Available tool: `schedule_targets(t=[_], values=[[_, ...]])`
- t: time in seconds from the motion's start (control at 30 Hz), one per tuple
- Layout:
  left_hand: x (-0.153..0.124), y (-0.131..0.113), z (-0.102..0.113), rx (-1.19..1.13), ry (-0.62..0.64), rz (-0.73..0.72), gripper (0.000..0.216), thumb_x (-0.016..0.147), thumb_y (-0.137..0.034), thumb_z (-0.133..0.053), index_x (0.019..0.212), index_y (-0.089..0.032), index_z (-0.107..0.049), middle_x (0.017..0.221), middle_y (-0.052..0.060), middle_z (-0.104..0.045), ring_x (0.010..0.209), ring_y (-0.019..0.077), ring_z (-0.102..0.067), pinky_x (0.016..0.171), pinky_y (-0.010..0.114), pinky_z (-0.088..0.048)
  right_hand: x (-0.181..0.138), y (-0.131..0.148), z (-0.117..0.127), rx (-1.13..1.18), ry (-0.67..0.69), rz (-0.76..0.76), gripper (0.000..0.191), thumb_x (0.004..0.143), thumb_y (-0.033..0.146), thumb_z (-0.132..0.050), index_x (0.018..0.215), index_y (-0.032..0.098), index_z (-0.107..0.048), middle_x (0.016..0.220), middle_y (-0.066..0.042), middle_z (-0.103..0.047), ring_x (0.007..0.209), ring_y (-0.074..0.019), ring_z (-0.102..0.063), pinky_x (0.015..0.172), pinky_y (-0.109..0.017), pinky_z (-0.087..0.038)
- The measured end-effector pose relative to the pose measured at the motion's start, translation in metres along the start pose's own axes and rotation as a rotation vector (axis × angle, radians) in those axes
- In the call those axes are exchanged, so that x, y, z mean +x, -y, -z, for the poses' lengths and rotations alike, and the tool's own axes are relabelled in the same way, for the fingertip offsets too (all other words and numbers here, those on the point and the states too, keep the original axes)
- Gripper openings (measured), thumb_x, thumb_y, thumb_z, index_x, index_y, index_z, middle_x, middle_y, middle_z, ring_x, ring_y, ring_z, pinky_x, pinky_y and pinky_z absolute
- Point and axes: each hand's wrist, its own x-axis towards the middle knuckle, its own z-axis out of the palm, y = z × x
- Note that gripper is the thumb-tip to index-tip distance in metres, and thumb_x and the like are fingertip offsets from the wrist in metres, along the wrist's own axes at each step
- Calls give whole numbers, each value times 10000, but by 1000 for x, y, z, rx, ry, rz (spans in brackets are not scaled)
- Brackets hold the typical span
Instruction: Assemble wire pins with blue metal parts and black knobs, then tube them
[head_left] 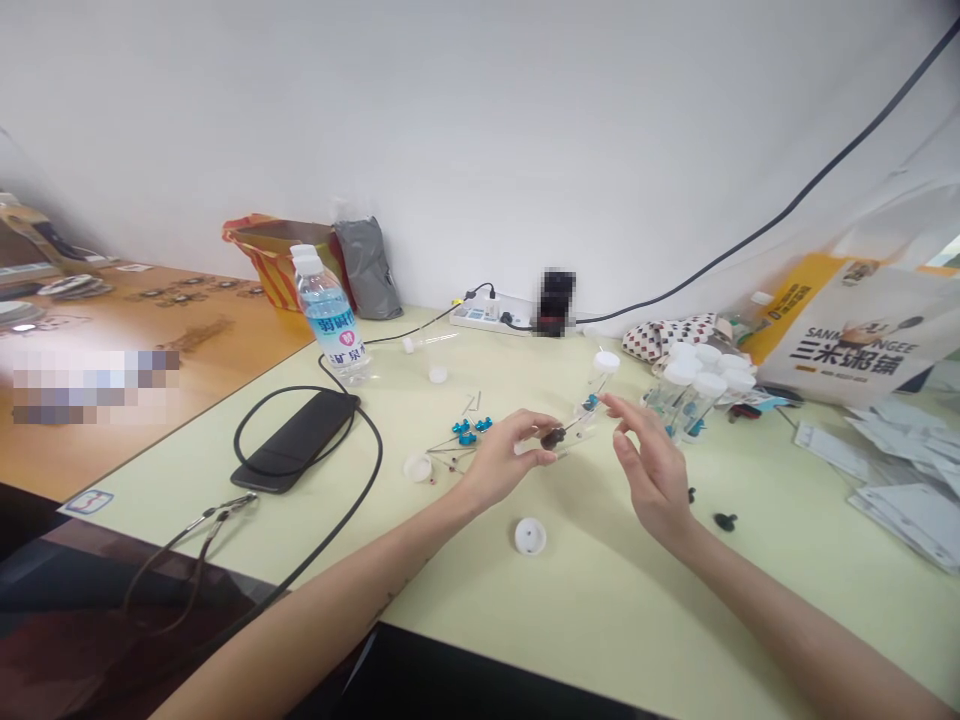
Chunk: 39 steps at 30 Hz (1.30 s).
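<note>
My left hand (514, 455) pinches a black knob (553, 438) between thumb and fingers. A thin metal rod (572, 420) runs from the knob toward a small blue piece (591, 402). My right hand (649, 465) has its fingers apart, with the index fingertip close to the blue piece; whether they touch I cannot tell. Just behind stands a clear tube with a white lid (606, 362). Several blue winged parts (466, 432) and thin rods lie left of my left hand. A white cap (530, 537) lies in front, with tiny dark bits inside.
Several capped clear tubes (705, 385) stand to the right, near black knobs (725, 522) and white cards (907, 500). At left are a water bottle (330, 310), a black phone-like slab (296, 440) and a looping cable (381, 440). A power strip (480, 318) sits by the wall.
</note>
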Motion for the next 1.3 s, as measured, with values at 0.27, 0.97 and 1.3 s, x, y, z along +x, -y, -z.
schedule_targets(t=[0.27, 0.97, 1.3], values=[[0, 0, -3, -262, -4, 101, 301, 750, -187, -666, 1044, -168, -605, 1018, 74, -614, 931, 184, -575, 844, 326, -453, -2, -6, 0, -82, 57, 158, 491, 925, 164, -386, 1389, 314, -324, 1299, -43, -521, 1157, -244, -459, 973, -465, -395], [-1, -1, 7, 161, -178, -38, 429, 779, -89, -565, 1139, -284, -435, 1082, 17, -483, 953, 138, -587, 842, 289, -512, -15, -23, -25, -746, 662, 411, 237, 800, -57, -391, 854, 134, -519, 778, -67, -539, 646, -191, -531, 536, -291, -394], [-3, 1, 0, 292, -133, -79, 570, 785, -75, -573, 1261, -312, -369, 1090, 32, -511, 991, 165, -576, 916, 365, -488, 47, 20, 8, 339, 49, -188, 112, 919, 277, -503, 990, 191, -511, 852, -31, -598, 694, -124, -595, 576, -231, -466]])
